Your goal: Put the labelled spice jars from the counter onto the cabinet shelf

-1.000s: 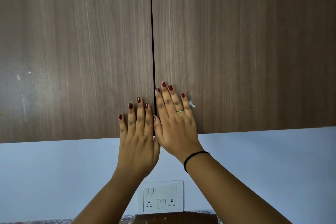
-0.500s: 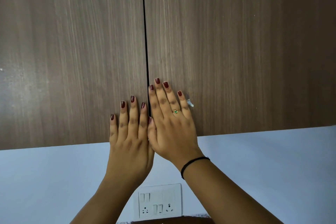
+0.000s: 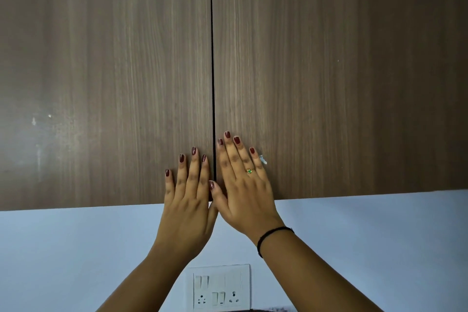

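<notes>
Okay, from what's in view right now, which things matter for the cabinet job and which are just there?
For the job: left door and right door, both closed; left hand flat on the left door, right hand flat on the right door. No jars or shelf visible.

Just there: switch plate, wall, ring, black wristband.

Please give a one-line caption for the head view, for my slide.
Left hand and right hand lie flat on the closed cabinet doors above a wall switchboard.
</notes>
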